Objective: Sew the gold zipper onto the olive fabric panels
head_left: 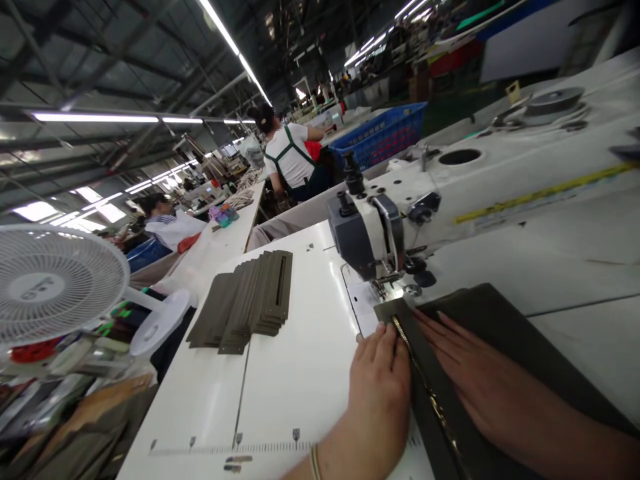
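Note:
An olive strip with a gold-toothed zipper (425, 383) runs from the sewing machine's presser foot (387, 287) down toward me. On its left edge my left hand (380, 397) is closed, fingers together and bent over the material near the foot; the thumb is mostly hidden. My right hand (480, 377) lies flat with fingers stretched out along the strip's right side, over a larger olive panel (500, 317). The strip's top end sits just in front of the needle area. The machine head (365, 230) stands directly beyond both hands.
A fanned stack of olive slotted pieces (250, 300) lies left on the white table (285, 393). A white fan (60, 283) stands at the far left, above piled materials. A blue basket (383, 137) and a co-worker (295, 157) are beyond the machine.

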A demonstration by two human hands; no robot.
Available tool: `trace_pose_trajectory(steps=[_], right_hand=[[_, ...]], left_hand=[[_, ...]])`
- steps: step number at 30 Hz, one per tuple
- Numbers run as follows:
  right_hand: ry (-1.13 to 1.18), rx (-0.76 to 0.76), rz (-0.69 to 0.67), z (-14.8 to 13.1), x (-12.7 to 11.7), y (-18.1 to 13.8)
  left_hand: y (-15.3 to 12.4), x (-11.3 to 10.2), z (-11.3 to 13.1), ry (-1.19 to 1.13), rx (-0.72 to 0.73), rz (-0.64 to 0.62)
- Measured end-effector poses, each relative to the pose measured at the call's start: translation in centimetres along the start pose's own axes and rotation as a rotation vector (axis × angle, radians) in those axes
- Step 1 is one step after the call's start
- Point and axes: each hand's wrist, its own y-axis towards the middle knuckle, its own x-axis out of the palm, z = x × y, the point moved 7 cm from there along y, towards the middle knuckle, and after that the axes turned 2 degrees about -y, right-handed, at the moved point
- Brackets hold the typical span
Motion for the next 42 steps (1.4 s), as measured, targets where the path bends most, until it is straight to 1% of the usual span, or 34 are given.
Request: trace_pose_trajectory(steps=[4, 6, 12, 17, 19, 22, 24, 28, 31, 36, 40, 42], right_hand=[[-0.035, -0.009, 0.012, -0.2, -0.2, 0.2], [-0.049, -0.004, 0.006, 0.1, 0.0, 0.3], [-0.087, -0.017, -0.009, 2.1, 1.2, 1.3], [-0.083, -0.007, -0.044, 3.4, 2.3, 1.5], [-0.057, 0.0, -0.045, 3.5, 2.5, 1.4], [-0.015, 0.008, -0.045, 3.5, 2.4, 1.5], [-0.001, 0.009, -0.028, 3.4, 2.0, 1.8], [-0.013, -0.008, 0.023, 3.1, 0.9, 2.5], [-0.015, -0.026, 0.006, 3.0, 0.9, 2.6], [0.032, 0.01, -0.058, 3.3, 1.7, 2.0], [0.007, 0.002, -0.027, 3.2, 1.3, 2.0], [-0.026, -0.011, -0.008, 3.1, 1.1, 2.0]], left_hand=[[0.3, -0.3, 0.4, 0.053, 0.017, 0.101], [0.7, -0.1, 0.4, 0.067, 0.017, 0.117], [2.7, 1.6, -1.0, 0.08, 0.021, 0.028], [3.8, 3.0, -2.1, 0.061, -0.036, -0.051], [3.8, 2.9, -2.1, 0.05, -0.02, -0.015], [3.6, 2.2, -1.9, 0.023, 0.019, 0.085], [3.5, 2.1, -1.9, 0.018, 0.016, 0.113], [3.4, 2.1, -1.9, 0.023, 0.005, 0.106], [3.4, 1.9, -1.8, 0.024, 0.015, 0.133], [3.5, 2.4, -1.7, 0.02, 0.022, 0.058], [3.5, 2.6, -1.8, 0.034, -0.03, 0.043], [3.6, 2.6, -1.7, 0.034, -0.013, 0.046]])
